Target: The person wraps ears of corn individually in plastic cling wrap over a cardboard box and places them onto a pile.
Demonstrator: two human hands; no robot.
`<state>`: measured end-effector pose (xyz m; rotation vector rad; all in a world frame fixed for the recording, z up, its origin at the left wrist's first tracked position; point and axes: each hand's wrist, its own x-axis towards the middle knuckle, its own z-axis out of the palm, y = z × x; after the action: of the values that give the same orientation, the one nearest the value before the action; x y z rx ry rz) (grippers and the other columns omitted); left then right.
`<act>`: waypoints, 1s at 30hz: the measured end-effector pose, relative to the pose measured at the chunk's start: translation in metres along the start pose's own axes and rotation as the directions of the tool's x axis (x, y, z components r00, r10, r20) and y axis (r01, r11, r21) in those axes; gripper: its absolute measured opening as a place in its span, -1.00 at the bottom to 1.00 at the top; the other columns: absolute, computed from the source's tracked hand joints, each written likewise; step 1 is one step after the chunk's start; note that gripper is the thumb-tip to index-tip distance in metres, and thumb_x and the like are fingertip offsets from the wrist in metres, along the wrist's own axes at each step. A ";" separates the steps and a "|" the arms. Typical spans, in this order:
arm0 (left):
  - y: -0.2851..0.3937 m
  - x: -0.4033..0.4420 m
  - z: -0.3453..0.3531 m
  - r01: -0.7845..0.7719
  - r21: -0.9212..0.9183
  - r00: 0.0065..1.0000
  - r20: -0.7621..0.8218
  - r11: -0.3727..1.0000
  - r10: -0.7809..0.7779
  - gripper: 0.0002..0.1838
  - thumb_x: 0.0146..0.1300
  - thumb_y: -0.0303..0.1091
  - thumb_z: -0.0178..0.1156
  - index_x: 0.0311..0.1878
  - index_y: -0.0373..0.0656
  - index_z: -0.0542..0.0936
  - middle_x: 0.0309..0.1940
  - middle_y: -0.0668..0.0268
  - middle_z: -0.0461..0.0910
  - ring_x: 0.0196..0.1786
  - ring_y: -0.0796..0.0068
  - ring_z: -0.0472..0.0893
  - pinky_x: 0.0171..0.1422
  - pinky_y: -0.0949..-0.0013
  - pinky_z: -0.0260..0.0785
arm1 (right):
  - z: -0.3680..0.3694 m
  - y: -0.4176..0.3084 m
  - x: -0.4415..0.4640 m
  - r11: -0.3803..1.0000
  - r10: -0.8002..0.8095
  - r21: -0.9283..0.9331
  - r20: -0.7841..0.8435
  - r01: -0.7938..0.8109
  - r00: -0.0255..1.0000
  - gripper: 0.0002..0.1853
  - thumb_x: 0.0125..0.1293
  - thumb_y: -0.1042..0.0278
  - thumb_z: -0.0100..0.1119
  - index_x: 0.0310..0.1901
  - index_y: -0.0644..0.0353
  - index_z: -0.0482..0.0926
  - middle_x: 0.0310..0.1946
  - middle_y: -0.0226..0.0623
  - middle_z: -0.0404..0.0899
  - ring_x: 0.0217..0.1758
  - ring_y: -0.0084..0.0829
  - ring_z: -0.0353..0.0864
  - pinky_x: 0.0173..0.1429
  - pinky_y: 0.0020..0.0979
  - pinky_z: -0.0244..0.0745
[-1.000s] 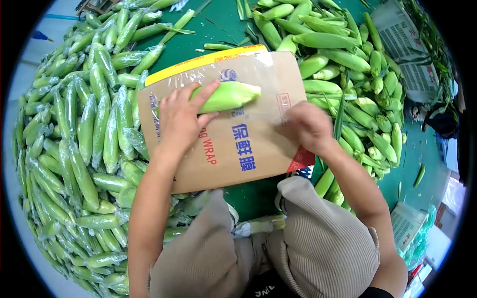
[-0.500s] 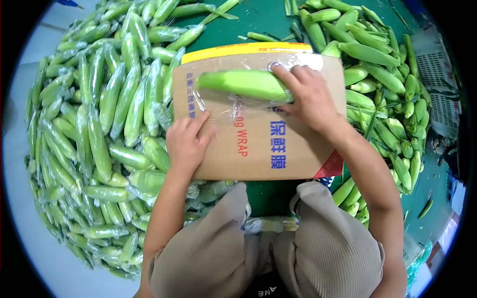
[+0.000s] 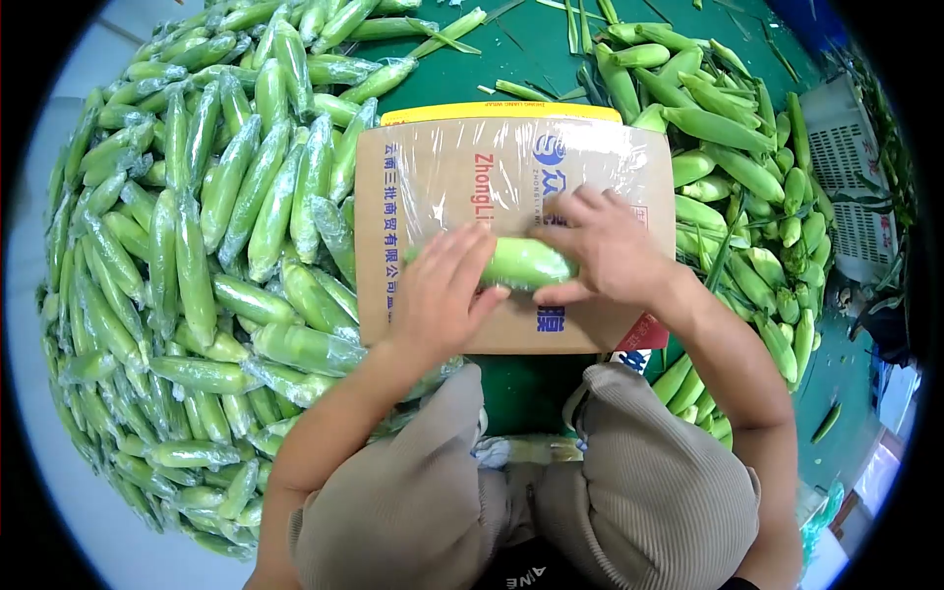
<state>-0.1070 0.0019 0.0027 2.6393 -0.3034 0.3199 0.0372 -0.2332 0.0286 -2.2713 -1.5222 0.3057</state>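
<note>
A green ear of corn in its husk (image 3: 529, 264) lies crosswise on the cardboard (image 3: 423, 334) in front of me, with clear film about it. My left hand (image 3: 447, 280) covers the ear's left end, fingers together over the top and thumb along the near side. At the right end, my right hand (image 3: 608, 246) grips it between fingers and thumb. Clear film (image 3: 433, 147) also stretches over the printed cardboard beyond the ear. A yellow strip (image 3: 501, 111) shows along the cardboard's far edge. My palms hide both ends of the ear.
On my left is a large heap of film-wrapped corn (image 3: 187, 275). Unwrapped ears (image 3: 747, 172) are piled on my right over a green surface (image 3: 826, 374). A white plastic crate (image 3: 855, 177) stands beyond them at the far right. My knees (image 3: 649, 462) sit just below the cardboard.
The ear has come nearer to me, off the film at the far side of the cardboard. My left hand has moved from the cardboard onto the ear; my right hand has come nearer with it.
</note>
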 end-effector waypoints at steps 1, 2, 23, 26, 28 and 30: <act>-0.008 0.019 -0.001 0.018 0.030 0.999 0.050 0.999 -0.020 -0.61 0.48 -0.21 0.27 0.25 -0.19 0.62 0.15 0.10 0.70 0.22 0.04 0.67 0.37 -0.14 0.44 | -0.004 0.000 0.003 0.996 0.034 -0.072 -0.121 -0.043 0.992 -0.20 0.19 -0.16 0.51 0.36 0.14 0.55 0.11 -0.11 0.60 0.17 -0.04 0.58 0.29 -0.08 0.48; -0.018 0.040 -0.003 0.038 0.062 0.994 0.100 0.997 -0.044 -0.65 0.48 -0.19 0.26 0.21 -0.16 0.66 0.13 0.10 0.71 0.17 0.01 0.69 0.31 -0.15 0.46 | -0.004 0.000 0.007 0.986 0.058 -0.136 -0.239 -0.093 0.969 -0.20 0.19 -0.17 0.50 0.36 0.14 0.55 0.15 -0.12 0.58 0.19 -0.05 0.57 0.30 -0.08 0.48; 0.004 0.111 -0.018 0.154 0.008 0.793 0.596 0.988 -0.128 -0.46 0.03 -0.26 0.44 0.15 -0.05 0.63 -0.14 0.00 0.76 -0.02 -0.17 0.73 0.12 -0.09 0.58 | 0.022 0.082 0.087 0.971 -0.117 -0.194 0.118 0.138 0.986 -0.33 0.59 -0.18 0.08 0.65 -0.32 0.28 0.74 -0.56 0.11 0.82 -0.24 -0.05 0.79 0.29 -0.20; 0.024 0.075 -0.020 0.199 0.031 0.651 0.743 0.980 -0.156 -0.48 0.05 -0.19 0.43 0.11 -0.12 0.65 -0.11 -0.02 0.76 0.00 -0.12 0.74 0.16 -0.07 0.59 | 0.035 0.072 0.078 0.971 -0.125 -0.198 0.064 0.136 0.990 -0.30 0.56 -0.24 0.07 0.66 -0.35 0.28 0.74 -0.60 0.11 0.82 -0.29 -0.05 0.80 0.26 -0.23; 0.034 0.037 -0.012 0.212 -0.198 0.416 0.904 0.957 0.095 -0.51 0.07 -0.14 0.45 0.06 -0.13 0.65 -0.12 -0.03 0.76 -0.01 -0.09 0.75 0.14 -0.04 0.60 | 0.038 0.067 0.080 0.971 -0.117 -0.207 0.036 0.122 0.992 -0.28 0.54 -0.26 0.06 0.66 -0.33 0.28 0.74 -0.60 0.12 0.82 -0.29 -0.06 0.80 0.25 -0.23; 0.057 0.010 -0.014 0.261 -0.367 0.144 0.930 0.893 0.340 -0.44 0.01 -0.11 0.50 0.10 -0.10 0.65 -0.18 -0.04 0.76 -0.06 -0.12 0.75 0.12 -0.05 0.60 | 0.041 0.067 0.076 0.973 -0.097 -0.209 0.027 0.100 0.995 -0.27 0.54 -0.25 0.06 0.66 -0.28 0.28 0.73 -0.58 0.13 0.82 -0.28 -0.07 0.80 0.23 -0.21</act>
<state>-0.1153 -0.0422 0.0415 1.8780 -0.7476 -1.4851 0.1069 -0.1774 -0.0349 -2.3455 -1.7427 0.1407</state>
